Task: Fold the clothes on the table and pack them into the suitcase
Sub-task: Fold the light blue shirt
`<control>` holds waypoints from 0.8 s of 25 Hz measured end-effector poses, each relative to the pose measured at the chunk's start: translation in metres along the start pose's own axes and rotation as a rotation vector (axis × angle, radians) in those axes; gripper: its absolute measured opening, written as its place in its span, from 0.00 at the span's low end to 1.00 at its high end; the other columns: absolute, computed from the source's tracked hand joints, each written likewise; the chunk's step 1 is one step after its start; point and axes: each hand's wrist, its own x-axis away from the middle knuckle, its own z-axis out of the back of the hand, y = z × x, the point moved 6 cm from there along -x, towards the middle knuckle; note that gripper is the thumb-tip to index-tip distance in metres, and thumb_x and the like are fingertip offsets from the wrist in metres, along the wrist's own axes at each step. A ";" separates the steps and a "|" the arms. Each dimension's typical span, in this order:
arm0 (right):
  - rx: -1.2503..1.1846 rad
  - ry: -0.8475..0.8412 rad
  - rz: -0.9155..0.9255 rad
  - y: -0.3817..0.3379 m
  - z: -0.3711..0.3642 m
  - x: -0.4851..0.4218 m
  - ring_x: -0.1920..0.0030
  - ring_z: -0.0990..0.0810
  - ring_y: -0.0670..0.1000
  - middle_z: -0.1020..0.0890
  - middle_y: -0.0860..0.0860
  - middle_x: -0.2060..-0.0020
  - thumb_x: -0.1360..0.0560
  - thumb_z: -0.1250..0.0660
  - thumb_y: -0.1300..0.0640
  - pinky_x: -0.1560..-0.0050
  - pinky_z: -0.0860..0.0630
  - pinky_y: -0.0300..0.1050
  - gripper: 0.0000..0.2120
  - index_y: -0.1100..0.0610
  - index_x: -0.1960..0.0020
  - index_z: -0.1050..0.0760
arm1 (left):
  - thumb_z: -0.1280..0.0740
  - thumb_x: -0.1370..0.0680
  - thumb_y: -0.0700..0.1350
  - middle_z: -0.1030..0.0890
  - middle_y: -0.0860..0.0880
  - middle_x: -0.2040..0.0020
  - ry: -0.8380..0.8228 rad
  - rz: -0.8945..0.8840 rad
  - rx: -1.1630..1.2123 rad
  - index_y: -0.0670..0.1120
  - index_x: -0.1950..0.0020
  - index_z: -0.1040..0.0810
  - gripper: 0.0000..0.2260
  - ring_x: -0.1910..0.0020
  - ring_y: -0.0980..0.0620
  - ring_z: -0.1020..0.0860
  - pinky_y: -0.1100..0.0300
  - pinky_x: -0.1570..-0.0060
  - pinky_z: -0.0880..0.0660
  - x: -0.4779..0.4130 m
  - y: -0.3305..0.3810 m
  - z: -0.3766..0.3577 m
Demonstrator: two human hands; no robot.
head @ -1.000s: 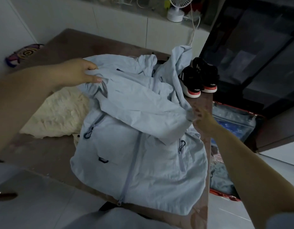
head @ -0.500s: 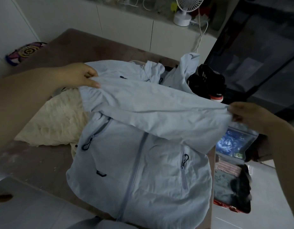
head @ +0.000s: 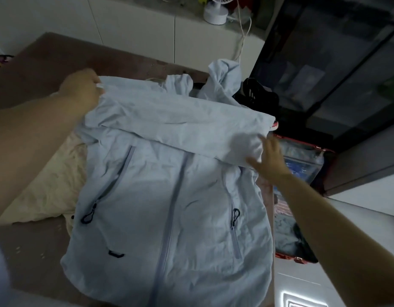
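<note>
A pale blue zip jacket [head: 169,207] lies front up on the brown table [head: 65,56], with one sleeve [head: 180,129] laid flat across its chest. My left hand [head: 80,91] pinches the jacket at the shoulder, on the left. At the sleeve's cuff end, near the table's right edge, my right hand [head: 268,159] rests with its fingers spread and straight. A cream garment [head: 52,180] lies crumpled under the jacket's left side. The open red-rimmed suitcase [head: 302,151] sits on the floor right of the table, with clothes inside.
Black sneakers [head: 258,94] stand at the table's far right corner, beyond the jacket's hood [head: 222,78]. A white fan [head: 216,9] sits on the white cabinet behind. A dark glass-fronted cabinet [head: 335,63] rises at the right. Pale floor tiles [head: 313,284] show beside the suitcase.
The sleeve, held stretched in the air by both hands, now lies flat across the jacket's chest. My right hand has let go of the cuff and rests open on it.
</note>
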 end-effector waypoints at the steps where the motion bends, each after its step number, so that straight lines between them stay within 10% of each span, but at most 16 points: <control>1: 0.066 -0.067 -0.015 0.008 -0.018 0.012 0.27 0.46 0.62 0.49 0.56 0.25 0.28 0.30 0.49 0.28 0.45 0.62 0.39 0.48 0.25 0.48 | 0.34 0.24 0.42 0.27 0.34 0.39 0.004 0.041 0.022 0.38 0.38 0.29 0.16 0.40 0.34 0.28 0.46 0.40 0.31 0.000 -0.009 0.001; 6: 0.122 -0.195 -0.131 0.034 -0.047 0.022 0.26 0.47 0.64 0.58 0.52 0.24 0.26 0.34 0.51 0.31 0.37 0.61 0.39 0.41 0.25 0.55 | 0.36 0.23 0.46 0.34 0.37 0.32 0.192 -0.216 -0.112 0.47 0.30 0.34 0.22 0.36 0.34 0.35 0.44 0.37 0.40 0.050 0.025 0.005; 9: 0.230 -0.155 -0.150 0.015 -0.041 0.024 0.26 0.48 0.65 0.57 0.55 0.24 0.27 0.34 0.53 0.30 0.40 0.59 0.40 0.45 0.24 0.56 | 0.44 0.20 0.55 0.37 0.47 0.27 -0.180 -0.482 -0.382 0.54 0.27 0.37 0.21 0.29 0.43 0.39 0.49 0.33 0.47 0.088 0.040 -0.036; 20: 0.204 -0.203 0.496 -0.205 -0.065 0.054 0.24 0.52 0.57 0.54 0.55 0.23 0.24 0.36 0.49 0.26 0.53 0.52 0.38 0.51 0.23 0.55 | 0.42 0.21 0.53 0.43 0.45 0.24 -0.073 -0.154 -0.132 0.51 0.23 0.49 0.28 0.26 0.43 0.45 0.48 0.29 0.50 0.142 -0.063 0.009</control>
